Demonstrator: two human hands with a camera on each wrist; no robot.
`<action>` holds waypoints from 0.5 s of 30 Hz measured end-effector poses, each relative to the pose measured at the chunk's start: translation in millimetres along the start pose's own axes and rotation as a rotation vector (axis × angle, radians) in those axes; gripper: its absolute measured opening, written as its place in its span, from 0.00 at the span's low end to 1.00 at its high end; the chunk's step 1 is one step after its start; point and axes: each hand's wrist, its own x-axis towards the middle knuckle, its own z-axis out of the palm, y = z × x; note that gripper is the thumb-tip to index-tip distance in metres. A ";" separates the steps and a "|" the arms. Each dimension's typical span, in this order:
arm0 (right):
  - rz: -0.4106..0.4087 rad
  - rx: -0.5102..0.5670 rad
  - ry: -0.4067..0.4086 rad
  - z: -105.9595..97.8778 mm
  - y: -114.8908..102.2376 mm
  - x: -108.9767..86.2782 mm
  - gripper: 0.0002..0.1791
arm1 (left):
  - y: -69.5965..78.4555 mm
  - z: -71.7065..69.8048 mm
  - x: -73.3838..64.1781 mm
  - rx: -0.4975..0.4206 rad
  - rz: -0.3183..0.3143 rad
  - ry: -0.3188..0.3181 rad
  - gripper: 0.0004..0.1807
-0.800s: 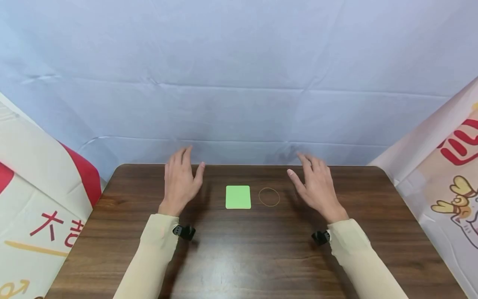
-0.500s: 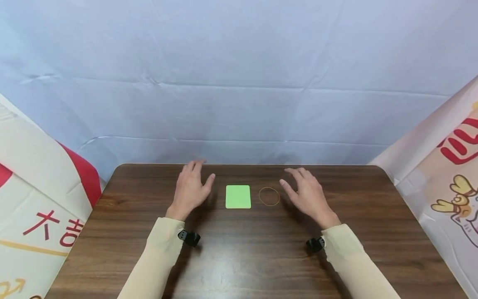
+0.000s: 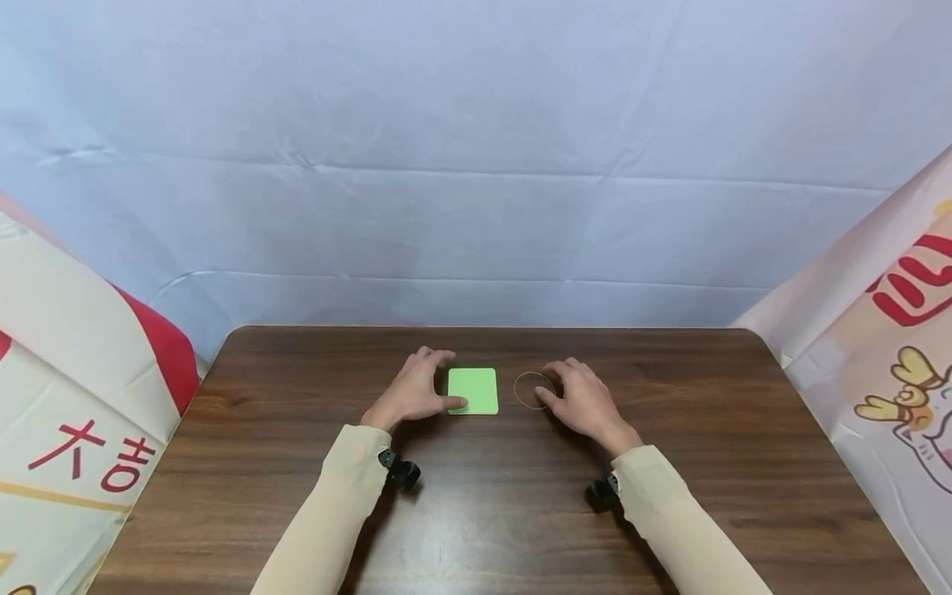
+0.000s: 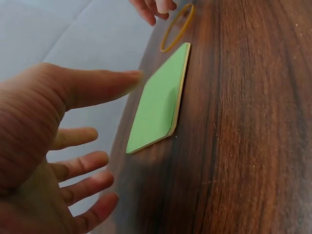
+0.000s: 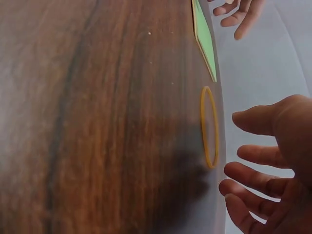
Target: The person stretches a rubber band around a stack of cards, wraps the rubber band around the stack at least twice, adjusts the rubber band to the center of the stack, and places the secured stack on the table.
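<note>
A thin green square card with rounded corners and a pale edge (image 3: 476, 388) lies flat on the table. My left hand (image 3: 416, 390) hovers at its left side, thumb over the card's near left corner and fingers spread apart from it. In the left wrist view that thumb (image 4: 105, 87) is above the green surface. A yellow rubber band (image 5: 204, 129) lies in a loose oval to the right of the card. Close at its right edge is my right hand (image 3: 586, 401), thumb and fingers parted with nothing between them.
The dark wood-grain table (image 3: 491, 512) ends at a far edge just beyond the hands. Behind it hangs a pale blue cloth (image 3: 476, 207), with printed cloths (image 3: 907, 397) at the sides. A small black camera sits on each wrist.
Both hands have moved inward and lowered: the left from beside the card to over its corner, the right to the rubber band's edge. Card and band have stayed in place.
</note>
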 end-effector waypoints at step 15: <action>0.013 0.000 -0.056 4.7 -1.2 10.0 0.23 | 1.4 8.3 19.6 0.051 -0.094 -0.137 0.47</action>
